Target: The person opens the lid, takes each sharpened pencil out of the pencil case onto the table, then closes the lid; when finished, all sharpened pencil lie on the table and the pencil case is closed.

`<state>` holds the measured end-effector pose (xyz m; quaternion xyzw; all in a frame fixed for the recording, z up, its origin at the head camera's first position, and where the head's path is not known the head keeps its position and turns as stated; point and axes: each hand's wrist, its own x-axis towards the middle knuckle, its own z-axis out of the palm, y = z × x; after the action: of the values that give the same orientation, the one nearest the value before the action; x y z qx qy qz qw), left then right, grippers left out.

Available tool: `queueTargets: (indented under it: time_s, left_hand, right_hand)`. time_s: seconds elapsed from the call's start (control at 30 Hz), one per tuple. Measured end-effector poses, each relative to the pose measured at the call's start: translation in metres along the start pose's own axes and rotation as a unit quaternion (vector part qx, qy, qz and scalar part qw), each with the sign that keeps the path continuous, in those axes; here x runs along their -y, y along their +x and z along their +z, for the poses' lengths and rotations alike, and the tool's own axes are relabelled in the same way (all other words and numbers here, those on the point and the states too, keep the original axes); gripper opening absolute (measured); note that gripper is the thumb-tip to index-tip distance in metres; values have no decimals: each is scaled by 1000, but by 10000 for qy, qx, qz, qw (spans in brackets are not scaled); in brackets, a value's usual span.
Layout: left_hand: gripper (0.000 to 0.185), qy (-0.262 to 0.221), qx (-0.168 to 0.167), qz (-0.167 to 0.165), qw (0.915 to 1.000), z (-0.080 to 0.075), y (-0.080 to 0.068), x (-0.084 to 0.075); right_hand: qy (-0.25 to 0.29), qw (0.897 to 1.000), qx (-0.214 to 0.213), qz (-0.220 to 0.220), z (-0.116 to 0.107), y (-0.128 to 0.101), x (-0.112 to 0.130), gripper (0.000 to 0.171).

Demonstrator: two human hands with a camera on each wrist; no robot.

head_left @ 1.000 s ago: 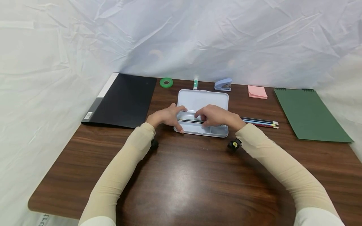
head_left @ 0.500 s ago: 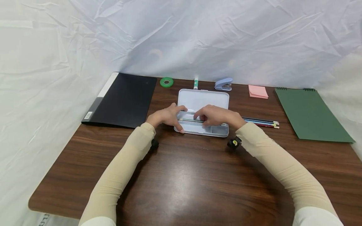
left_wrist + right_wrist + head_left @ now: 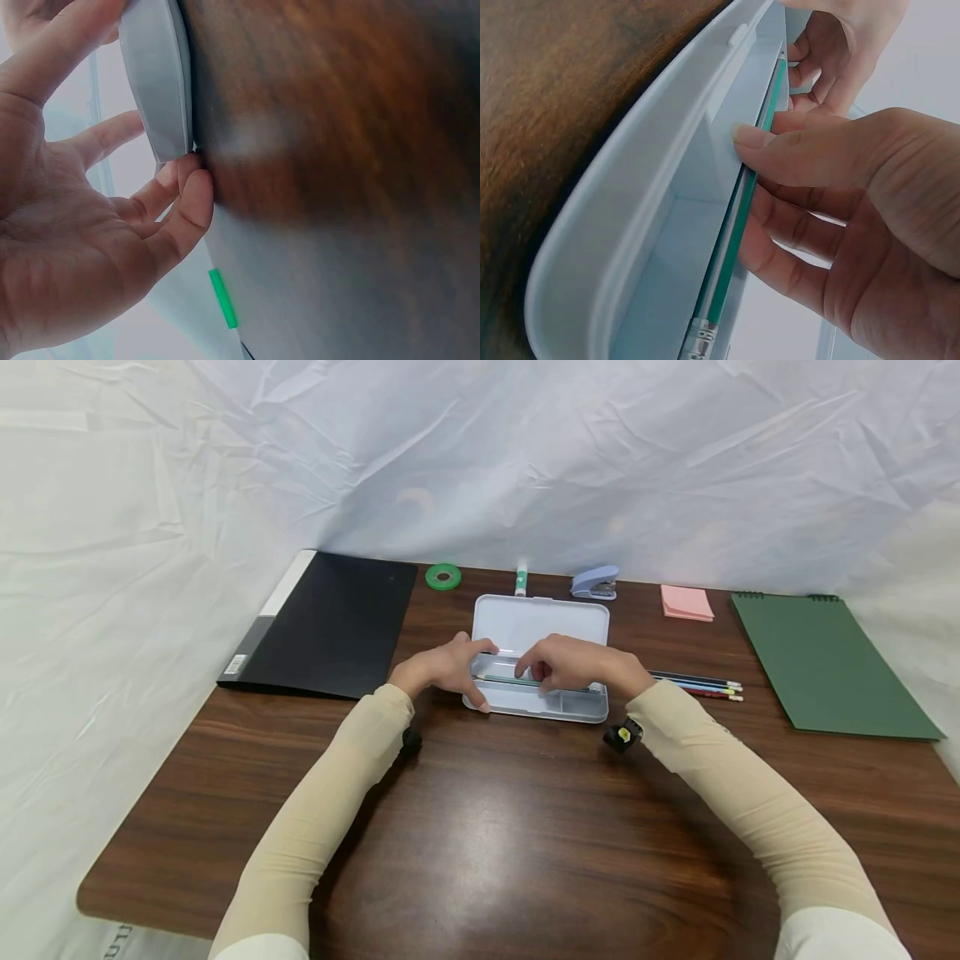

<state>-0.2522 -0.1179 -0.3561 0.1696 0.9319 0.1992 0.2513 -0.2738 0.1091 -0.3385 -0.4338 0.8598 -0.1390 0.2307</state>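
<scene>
A white pencil case (image 3: 540,618) lies on the table with its lid raised at the back. My left hand (image 3: 450,668) holds its left end, thumb at the front edge and fingers farther back; the left wrist view shows fingers at the underside of the case (image 3: 157,82). My right hand (image 3: 573,662) reaches over the case and pinches a green, dark and silver striped pencil (image 3: 731,247) between thumb and fingers. The pencil lies lengthwise along the case, its metal-banded end toward the right. Part of it is hidden behind my right hand in the head view.
Several pencils (image 3: 705,685) lie right of the case. Behind it are green tape (image 3: 432,578), a glue stick (image 3: 521,581), a stapler (image 3: 595,583) and pink sticky notes (image 3: 686,603). A black folder (image 3: 337,622) lies left, a green spiral notebook (image 3: 832,664) right.
The pencil's visible side in the case has gone from dark to green, as if it has turned. Both hands and the case stay almost in place.
</scene>
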Motion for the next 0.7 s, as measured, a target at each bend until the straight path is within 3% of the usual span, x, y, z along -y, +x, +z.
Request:
queueTargets:
  time_s: [0.7]
  left_hand:
    - [96,-4,45,10,10000,0,1,1]
  right_hand:
    - [-176,9998,-8,30,-7,-8,-1,42]
